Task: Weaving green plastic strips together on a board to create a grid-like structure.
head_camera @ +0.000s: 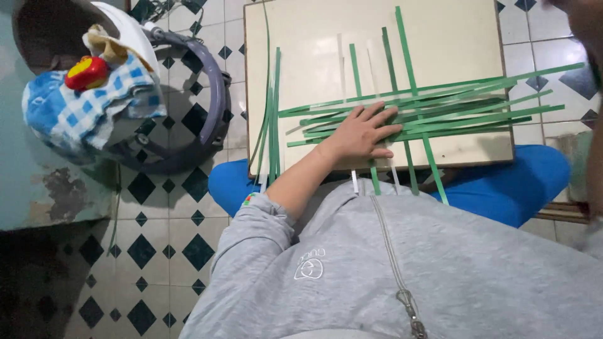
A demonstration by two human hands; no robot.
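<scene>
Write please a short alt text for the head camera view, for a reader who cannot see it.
A person's left hand presses flat on green strips woven crosswise on a cream board resting on their lap. More loose green strips lie along the board's left edge, and a blue checked cloth sits beside it above a tiled floor.

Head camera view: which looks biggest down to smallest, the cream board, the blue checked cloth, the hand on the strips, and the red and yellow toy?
1. Cream board
2. Blue checked cloth
3. Left hand, pressed flat on the green strips
4. Red and yellow toy
</scene>
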